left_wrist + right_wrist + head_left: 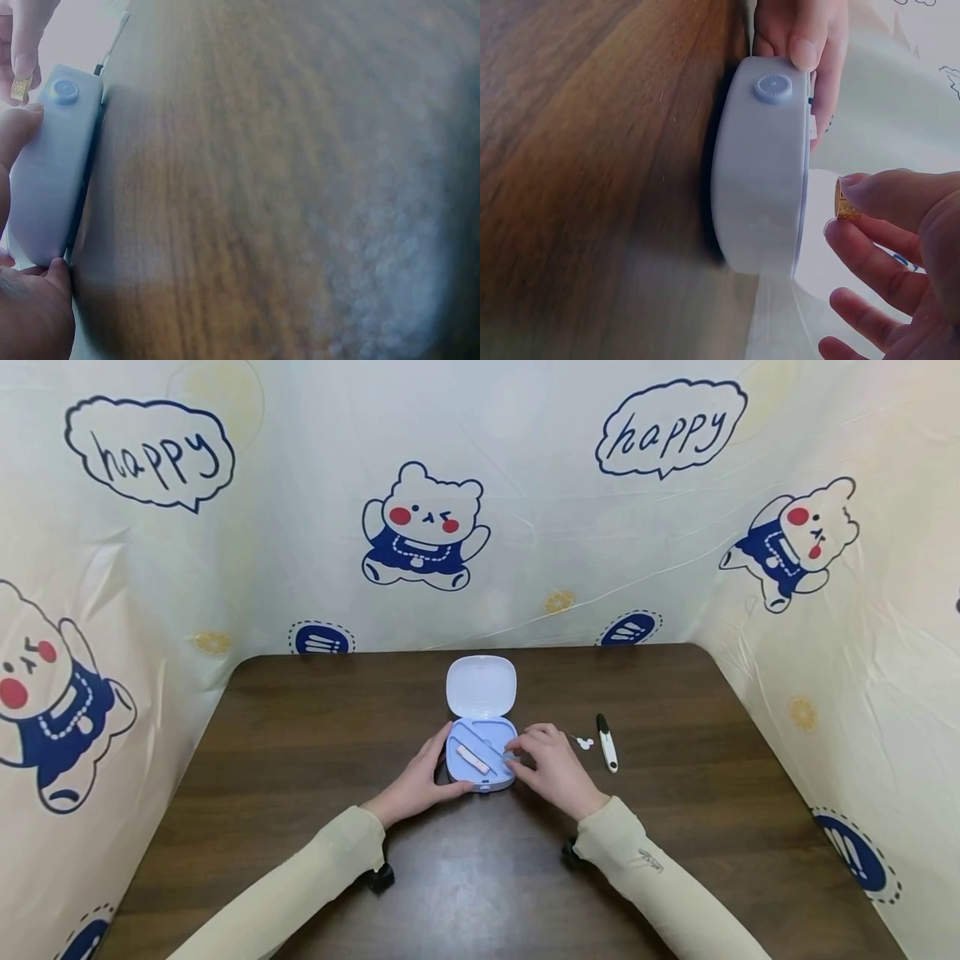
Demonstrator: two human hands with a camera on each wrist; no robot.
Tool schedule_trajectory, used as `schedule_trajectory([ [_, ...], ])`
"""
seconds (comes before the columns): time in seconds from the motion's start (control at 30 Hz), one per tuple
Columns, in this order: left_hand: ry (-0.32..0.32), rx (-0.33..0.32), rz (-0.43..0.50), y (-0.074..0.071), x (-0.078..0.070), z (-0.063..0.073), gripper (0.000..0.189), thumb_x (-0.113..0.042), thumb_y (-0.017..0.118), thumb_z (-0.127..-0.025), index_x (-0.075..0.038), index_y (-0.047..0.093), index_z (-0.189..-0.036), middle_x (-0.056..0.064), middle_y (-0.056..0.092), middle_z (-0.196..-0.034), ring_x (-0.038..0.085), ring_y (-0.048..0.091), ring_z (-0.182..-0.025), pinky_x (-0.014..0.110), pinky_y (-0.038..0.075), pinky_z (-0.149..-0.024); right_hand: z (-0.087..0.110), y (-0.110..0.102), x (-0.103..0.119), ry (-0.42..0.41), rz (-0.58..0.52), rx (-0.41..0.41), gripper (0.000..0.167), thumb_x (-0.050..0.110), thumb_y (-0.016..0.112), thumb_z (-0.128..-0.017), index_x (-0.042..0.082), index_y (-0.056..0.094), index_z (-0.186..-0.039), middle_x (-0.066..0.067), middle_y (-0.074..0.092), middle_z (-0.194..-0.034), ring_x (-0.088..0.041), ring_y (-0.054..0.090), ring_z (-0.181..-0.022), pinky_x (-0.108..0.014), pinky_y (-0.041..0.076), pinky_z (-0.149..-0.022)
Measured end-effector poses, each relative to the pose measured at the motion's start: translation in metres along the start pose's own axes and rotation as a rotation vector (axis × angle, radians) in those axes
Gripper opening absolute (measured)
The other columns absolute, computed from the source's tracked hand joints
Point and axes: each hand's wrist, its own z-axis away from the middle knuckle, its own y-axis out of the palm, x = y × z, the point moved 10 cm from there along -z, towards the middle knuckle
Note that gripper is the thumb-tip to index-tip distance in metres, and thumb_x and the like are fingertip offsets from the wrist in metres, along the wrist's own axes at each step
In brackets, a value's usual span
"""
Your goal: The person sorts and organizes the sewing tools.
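Observation:
A pale blue case (482, 756) with its hinged lid (482, 687) raised lies on the table; a round button (773, 88) shows on its front wall. Around the case's left side curls my left hand (415, 785), thumb at the front edge. Just over the right part of the tray is my right hand (553, 768). Its thumb and forefinger pinch a small, flat gold-coloured piece (844, 201) with a fine pattern, also visible in the left wrist view. Inside a slot of the tray sits a small pinkish-white stick (473, 760).
Right of my right hand lie a small white three-lobed item (584, 743) and a slim white tool with a black end (608, 747). The dark wooden table (315, 710) is enclosed by a printed cloth (540, 527) at the back and sides.

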Motion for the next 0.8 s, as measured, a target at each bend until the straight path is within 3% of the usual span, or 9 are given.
schedule_trajectory([
  [0.43,0.048,-0.019,-0.013,-0.001,-0.006,-0.001,0.112,-0.047,0.081,-0.09,-0.013,0.008,-0.169,0.018,0.02,-0.17,0.034,0.027,-0.155,0.056,0.029,-0.122,-0.006,0.007,0.007,-0.028,0.009,0.019,0.018,0.014,0.084,-0.09,0.011,0.076,-0.106,-0.002,0.073,-0.1,-0.029,0.058,-0.113,-0.05,0.045,-0.102],
  [0.8,0.036,-0.007,0.007,0.0,-0.004,-0.002,0.114,-0.048,0.082,-0.089,-0.015,0.007,-0.169,0.016,0.021,-0.17,0.031,0.032,-0.153,0.05,0.031,-0.122,-0.009,0.017,0.015,-0.036,0.008,0.048,0.016,0.016,0.082,-0.092,0.012,0.076,-0.107,-0.002,0.073,-0.102,-0.028,0.057,-0.114,-0.05,0.043,-0.105],
])
